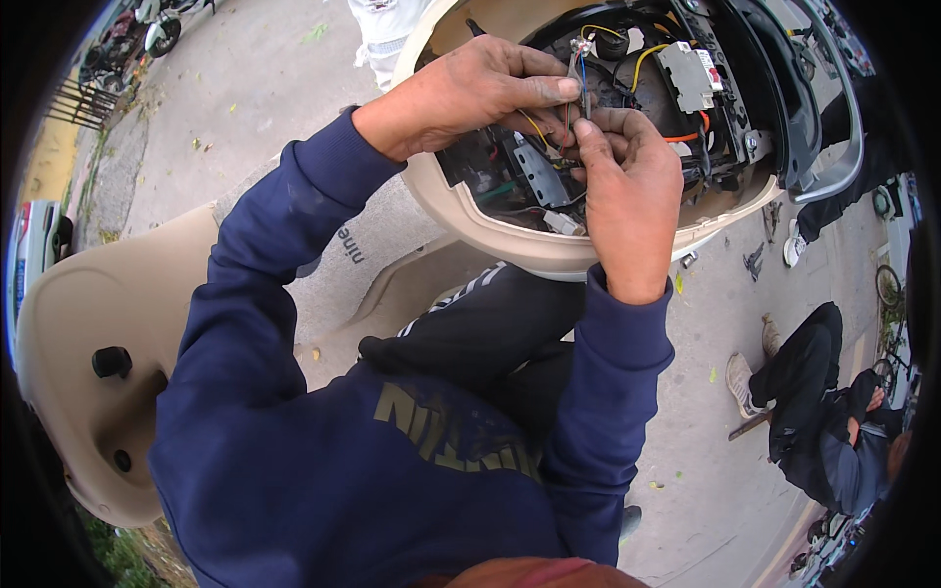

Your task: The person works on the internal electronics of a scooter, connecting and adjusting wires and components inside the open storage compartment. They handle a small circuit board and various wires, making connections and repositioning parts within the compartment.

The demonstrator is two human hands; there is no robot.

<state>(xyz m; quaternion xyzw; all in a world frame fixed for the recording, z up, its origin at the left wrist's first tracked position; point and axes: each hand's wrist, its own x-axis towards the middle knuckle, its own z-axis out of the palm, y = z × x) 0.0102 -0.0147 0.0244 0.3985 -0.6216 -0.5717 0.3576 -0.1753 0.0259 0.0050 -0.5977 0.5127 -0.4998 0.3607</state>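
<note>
Both of my hands are inside the open body of a beige electric scooter [446,211], close together over its wiring. My left hand [490,86] has thumb and fingers pressed together on a bunch of thin electrical wires [584,71], whose upper ends stick up past the fingertips. My right hand [627,162] pinches the same wires just to the right and nearer. Blue, red and yellow strands show between the fingers; the exact point of grip is partly hidden. A grey circuit breaker [689,76] sits to the right of the wires, and a grey metal box [541,174] lies below my fingers.
An orange cable [683,138] and a yellow cable [644,65] run through the compartment. A curved grab rail [851,147] edges its right side. The beige front panel [108,294] stands at left. A person [828,421] sits at right; another's white trousers [380,34] show beyond the scooter.
</note>
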